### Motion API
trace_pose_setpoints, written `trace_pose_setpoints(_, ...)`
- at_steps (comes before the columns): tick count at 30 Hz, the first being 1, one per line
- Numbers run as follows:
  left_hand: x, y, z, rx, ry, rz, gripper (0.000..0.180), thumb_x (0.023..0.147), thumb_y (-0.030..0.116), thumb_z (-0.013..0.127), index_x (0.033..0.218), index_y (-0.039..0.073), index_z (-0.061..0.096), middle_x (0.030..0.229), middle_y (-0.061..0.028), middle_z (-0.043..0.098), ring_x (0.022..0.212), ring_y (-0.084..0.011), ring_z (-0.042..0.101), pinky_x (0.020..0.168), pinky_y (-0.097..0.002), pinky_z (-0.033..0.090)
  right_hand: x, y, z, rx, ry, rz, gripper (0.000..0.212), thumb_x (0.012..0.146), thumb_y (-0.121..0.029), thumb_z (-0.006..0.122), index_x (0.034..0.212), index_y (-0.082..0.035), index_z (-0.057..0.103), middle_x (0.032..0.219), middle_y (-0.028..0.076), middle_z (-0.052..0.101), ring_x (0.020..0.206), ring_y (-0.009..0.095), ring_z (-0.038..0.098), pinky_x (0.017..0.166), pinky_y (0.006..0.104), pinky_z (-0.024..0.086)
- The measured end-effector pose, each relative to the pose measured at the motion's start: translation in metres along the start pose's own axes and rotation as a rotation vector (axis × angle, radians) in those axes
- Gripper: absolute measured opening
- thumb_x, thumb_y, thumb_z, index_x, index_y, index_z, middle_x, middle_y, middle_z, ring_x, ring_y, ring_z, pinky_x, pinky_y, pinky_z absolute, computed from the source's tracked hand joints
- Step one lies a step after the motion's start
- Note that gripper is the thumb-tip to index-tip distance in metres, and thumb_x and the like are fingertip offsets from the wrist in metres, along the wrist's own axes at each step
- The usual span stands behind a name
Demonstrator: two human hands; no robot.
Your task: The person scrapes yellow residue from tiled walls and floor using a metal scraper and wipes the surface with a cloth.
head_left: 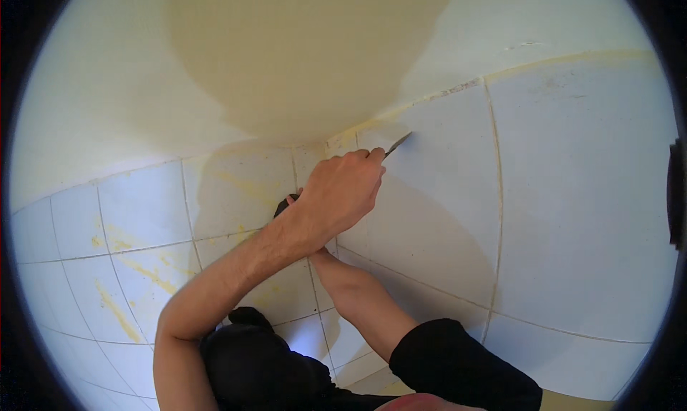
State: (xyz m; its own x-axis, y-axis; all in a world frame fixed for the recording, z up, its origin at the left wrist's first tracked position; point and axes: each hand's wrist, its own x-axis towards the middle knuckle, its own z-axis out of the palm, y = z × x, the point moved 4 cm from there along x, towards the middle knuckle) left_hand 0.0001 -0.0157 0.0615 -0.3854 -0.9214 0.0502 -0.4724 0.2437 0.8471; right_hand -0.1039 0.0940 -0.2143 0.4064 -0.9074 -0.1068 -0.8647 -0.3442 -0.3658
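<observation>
My left hand (347,186) is closed round the handle of a scraper (398,143). Its thin metal blade points up and right, just in front of the white wall tile (429,196) right of the corner; whether it touches cannot be told. My left forearm crosses over my right one. Most of my right hand (290,201) is hidden behind the left wrist, with only fingertips showing. Those fingertips rest against a small black object (284,206), its kind unclear, in front of the left tiled wall.
Yellowish smears mark the left wall's tiles (147,271). Above the tiling runs a cream painted wall (107,110), with a rough, chipped edge (458,89) along the right-hand joint. A dark object (676,196) shows at the far right. Below my arms is a black garment (268,368).
</observation>
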Motion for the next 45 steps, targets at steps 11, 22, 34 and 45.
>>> trace_pose_setpoints(11,0.027,0.064,-0.066,0.242,-0.366,0.044,0.018,0.087,0.006,0.054,0.086,-0.007,0.067,0.082,-0.0301,0.067,0.078,-0.0436,0.069,0.070,-0.0532,0.055,0.005,-0.005,0.003,0.027,0.017,0.011,0.071,0.087,-0.034,0.063,0.150,-0.013,0.039,0.155,0.022,0.035,0.144,0.042,0.030,0.119,0.0580,0.024)
trace_pose_setpoints(22,0.060,0.071,-0.091,0.326,-0.287,0.167,0.023,0.089,0.010,0.052,0.087,-0.009,0.065,0.082,-0.0266,0.068,0.082,-0.0431,0.069,0.075,-0.0498,0.055,0.006,-0.012,-0.005,0.053,0.197,-0.060,0.073,0.084,-0.027,0.065,0.151,-0.017,0.038,0.159,0.022,0.029,0.147,0.043,0.028,0.119,0.0605,0.023)
trace_pose_setpoints(34,0.014,0.119,-0.081,0.536,-0.036,0.308,0.016,0.073,0.000,0.071,0.085,-0.004,0.060,0.069,-0.0146,0.068,0.069,-0.0241,0.073,0.058,-0.0322,0.055,0.003,-0.016,0.002,0.116,0.128,0.001,0.069,0.086,-0.030,0.063,0.149,-0.013,0.042,0.156,0.021,0.033,0.144,0.042,0.032,0.119,0.0582,0.024)
trace_pose_setpoints(45,0.031,0.100,-0.067,0.463,-0.035,0.242,0.024,0.077,0.000,0.067,0.099,-0.007,0.058,0.075,-0.0193,0.069,0.070,-0.0314,0.072,0.060,-0.0399,0.058,-0.001,-0.004,-0.006,0.096,0.132,-0.003,0.067,0.087,-0.035,0.062,0.148,-0.013,0.043,0.155,0.019,0.036,0.143,0.039,0.034,0.118,0.0551,0.026)
